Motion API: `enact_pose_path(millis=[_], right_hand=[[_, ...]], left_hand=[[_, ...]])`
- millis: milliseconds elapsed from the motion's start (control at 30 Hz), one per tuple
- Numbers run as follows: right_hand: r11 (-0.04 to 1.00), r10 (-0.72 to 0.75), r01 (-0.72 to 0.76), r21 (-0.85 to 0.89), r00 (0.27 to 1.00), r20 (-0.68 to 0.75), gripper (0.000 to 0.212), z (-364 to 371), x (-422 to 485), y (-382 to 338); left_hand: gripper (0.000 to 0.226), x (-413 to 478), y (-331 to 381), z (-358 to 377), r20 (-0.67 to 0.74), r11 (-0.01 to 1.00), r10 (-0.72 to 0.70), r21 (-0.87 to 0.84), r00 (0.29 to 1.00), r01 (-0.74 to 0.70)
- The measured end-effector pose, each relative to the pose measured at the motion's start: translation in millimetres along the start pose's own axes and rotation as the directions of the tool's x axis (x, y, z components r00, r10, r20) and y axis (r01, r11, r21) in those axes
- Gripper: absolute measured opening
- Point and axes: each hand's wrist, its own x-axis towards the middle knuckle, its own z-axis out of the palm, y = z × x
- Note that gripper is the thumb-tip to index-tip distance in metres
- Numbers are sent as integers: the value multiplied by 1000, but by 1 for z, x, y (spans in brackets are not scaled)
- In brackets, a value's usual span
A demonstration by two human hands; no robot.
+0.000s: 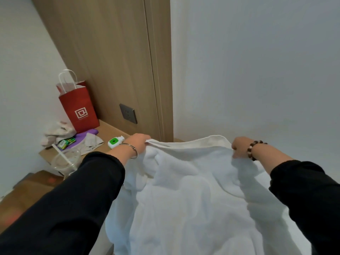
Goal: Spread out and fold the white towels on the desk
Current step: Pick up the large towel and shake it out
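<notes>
In the head view, a white towel (193, 190) is being held up by its far hem close to the wall, right of the clutter on the desk (108, 131), its body sagging in folds toward the camera. One end of the hem is being pinched by the left hand (138, 143), fingers curled; the other end is being gripped by the right hand (239, 147). A red bag (79, 105) is standing at the desk's far left, a cup (64, 161) nearer.
</notes>
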Motion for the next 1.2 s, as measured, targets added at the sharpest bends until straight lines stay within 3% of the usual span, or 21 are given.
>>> enact_pose_path(millis=[33,133,267,367,533,633,700,867,1167,1200], right_hand=[[994,7,-5,-105,1000,14,13,3,-1,-6],[934,-91,62,-352,994,-65,33,10,2,-32],[892,-361,321,-317,929,-76,39,18,11,-75],[855,-463,417,-309,882,-92,30,25,17,-102],[941,-268,247,-233,961,-64,35,20,26,-108],[983,-181,182,-7,980,-87,42,5,26,-94],[980,-165,175,98,981,-104,48,-5,25,-90],[974,-184,188,127,982,-44,44,-17,16,-89],[922,-207,316,223,891,-404,21,-28,-18,-96],[916,-222,332,226,887,-404,20,-29,-22,-100]], left_hand=[[22,-2,1,0,-13,1000,19,-19,1000,-19],[23,-7,8,-3,-51,995,79,-55,996,-82],[16,-12,14,-6,-67,992,116,-47,991,-119],[15,-16,15,-6,-76,989,120,-83,990,-126],[18,-27,8,-9,-95,983,136,-107,986,-146],[14,-32,-3,-5,-94,992,114,-39,989,-118],[14,-33,-10,-1,-93,996,85,9,992,-84],[23,-32,-21,0,-64,1000,21,4,998,-21],[17,-35,-21,-14,58,976,-31,218,998,18],[30,-33,-16,-14,79,983,-7,186,997,-8]])
